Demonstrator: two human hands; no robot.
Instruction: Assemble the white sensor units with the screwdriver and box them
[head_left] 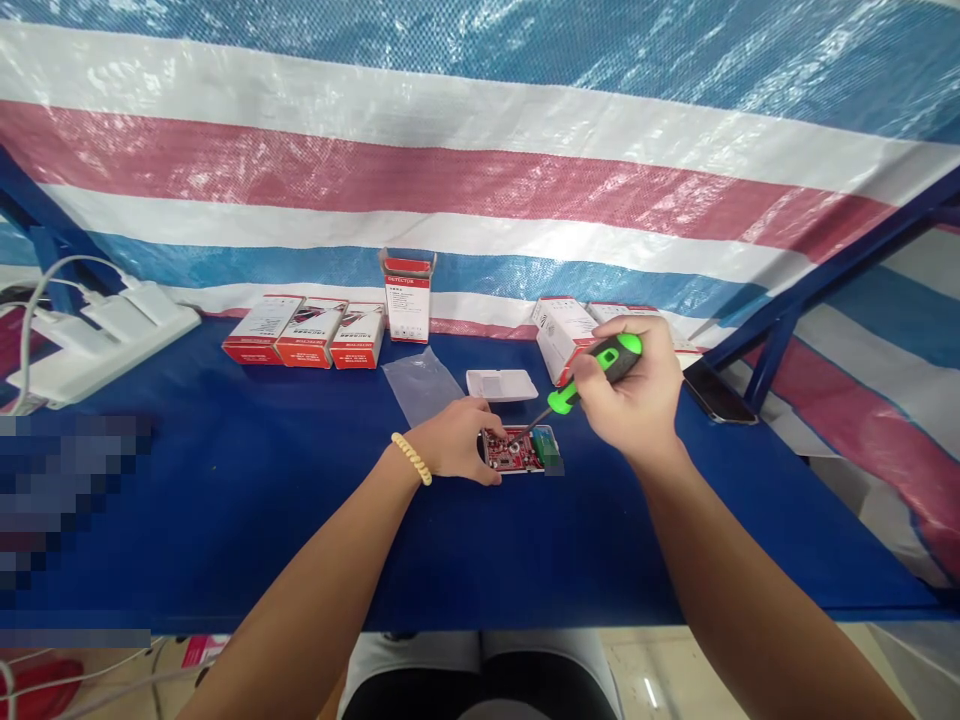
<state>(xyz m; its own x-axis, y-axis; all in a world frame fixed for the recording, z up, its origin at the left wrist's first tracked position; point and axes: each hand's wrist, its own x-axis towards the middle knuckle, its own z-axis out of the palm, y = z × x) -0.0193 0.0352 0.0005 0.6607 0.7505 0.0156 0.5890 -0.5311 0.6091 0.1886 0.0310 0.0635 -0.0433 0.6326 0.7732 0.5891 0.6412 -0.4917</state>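
An opened white device with a red circuit board (516, 450) lies on the blue table (225, 500), near the middle. My left hand (457, 440), a bead bracelet on its wrist, presses on the device's left side and holds it in place. My right hand (634, 395) grips a green and black screwdriver (592, 372), tilted down to the left. Its tip touches the circuit board. The device's white cover (501, 385) rests just behind, beside a clear plastic bag (421, 385).
Three red and white boxes (304, 332) lie in a row at the back left; one box (407, 295) stands upright behind them. More boxes (562, 335) sit at the back right, near a dark phone (718, 392). A white power strip (97, 340) is at far left.
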